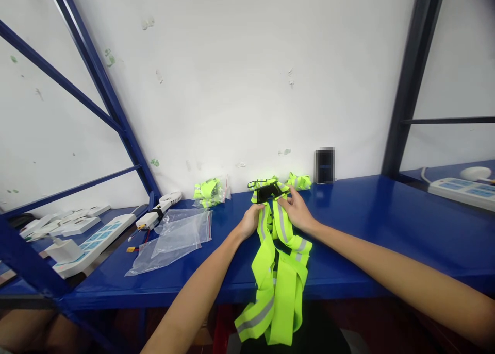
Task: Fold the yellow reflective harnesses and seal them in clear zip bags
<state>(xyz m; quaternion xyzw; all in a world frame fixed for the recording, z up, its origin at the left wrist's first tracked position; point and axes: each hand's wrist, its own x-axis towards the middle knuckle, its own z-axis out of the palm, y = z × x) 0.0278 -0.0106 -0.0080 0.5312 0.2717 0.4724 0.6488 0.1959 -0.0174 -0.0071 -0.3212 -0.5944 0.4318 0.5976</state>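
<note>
A neon yellow strap harness [284, 292] with grey reflective stripes lies over the blue table's front edge, its loops hanging down. At its top is a black patch [267, 192]. My left hand [250, 221] is closed on the harness at the patch's lower left. On the right side, my right hand [297, 209] pinches the strap beside the patch. Another yellow strap bundle [299, 181] sits behind, near the wall. To the left, a bagged yellow bundle [209, 190] rests on the table.
Clear plastic bags [174, 240] lie on the blue table [371, 225] at left, beside a white handheld fan [170, 198] and a white device with wires. A dark box [325, 166] stands by the wall. Power strips [96, 243] lie left and right, beyond the metal posts.
</note>
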